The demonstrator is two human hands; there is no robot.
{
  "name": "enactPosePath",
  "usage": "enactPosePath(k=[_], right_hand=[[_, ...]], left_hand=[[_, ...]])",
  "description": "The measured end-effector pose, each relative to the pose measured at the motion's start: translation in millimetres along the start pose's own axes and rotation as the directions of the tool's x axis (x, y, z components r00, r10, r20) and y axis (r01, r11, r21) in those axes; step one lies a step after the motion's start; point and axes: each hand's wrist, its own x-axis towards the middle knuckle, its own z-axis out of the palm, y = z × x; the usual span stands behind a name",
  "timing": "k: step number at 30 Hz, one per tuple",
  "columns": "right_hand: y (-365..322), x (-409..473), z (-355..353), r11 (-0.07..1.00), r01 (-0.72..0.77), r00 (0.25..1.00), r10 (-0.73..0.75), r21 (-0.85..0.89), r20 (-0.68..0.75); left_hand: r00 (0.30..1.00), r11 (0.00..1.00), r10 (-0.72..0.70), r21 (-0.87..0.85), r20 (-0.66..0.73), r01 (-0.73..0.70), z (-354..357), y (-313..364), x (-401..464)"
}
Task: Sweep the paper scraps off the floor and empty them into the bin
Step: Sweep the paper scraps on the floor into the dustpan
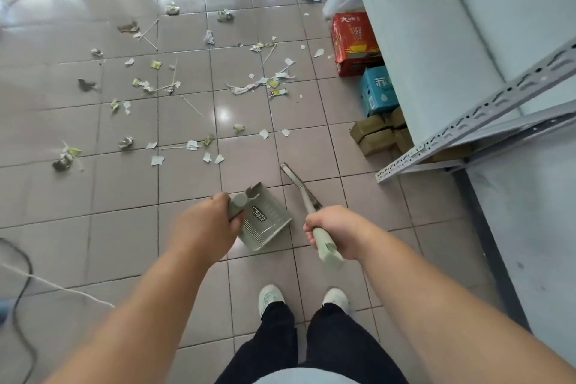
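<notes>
Paper scraps (192,145), crumpled wads and thin sticks lie scattered over the tiled floor (124,227) ahead of me. My left hand (207,224) grips the handle of a pale green dustpan (265,221), which hangs just above the tiles in front of my feet. My right hand (332,232) grips the pale green handle of a broom (300,188); its head points forward and reaches the floor near the closest scraps. No bin shows in the head view.
A grey metal shelf unit (436,72) runs along the right. Under it stand a red carton (353,42), a blue carton (378,92) and brown boxes (375,134). A black cable (25,296) and white cord lie at the left. White plastic bag (341,0) far right.
</notes>
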Motion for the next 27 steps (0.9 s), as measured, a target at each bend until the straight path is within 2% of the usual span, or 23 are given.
enactPosePath(k=[6,11,14,20,24,27], right_hand=[[-70.5,34.2,27.6,0.997,0.007,0.999,-0.004,-0.072,0.045],[-139.3,73.6,41.7,0.989,-0.019,0.999,0.024,-0.15,0.03],[-178.9,94.8,51.1,0.981,-0.021,1.0,0.025,-0.193,0.017],[-240.1,140.4,85.5,0.939,0.014,1.0,-0.013,-0.344,0.008],[-258.0,172.7,115.8,0.915,0.067,0.998,-0.067,-0.397,0.014],[-262.8,198.6,136.1,0.908,0.059,0.998,-0.051,-0.416,0.03]], left_hand=[[0.978,0.979,-0.204,-0.023,-0.034,0.203,-26.4,-55.7,34.1],[0.906,0.91,-0.412,-0.088,-0.1,0.405,-43.8,-107.3,61.4],[0.86,0.866,-0.494,-0.163,-0.126,0.473,-56.0,-129.0,77.4],[0.805,0.817,-0.572,-0.195,-0.158,0.543,-73.8,-147.1,111.6],[0.806,0.814,-0.576,-0.19,-0.138,0.549,-80.2,-160.8,129.6],[0.788,0.789,-0.603,-0.238,-0.126,0.566,-81.7,-168.5,138.1]])
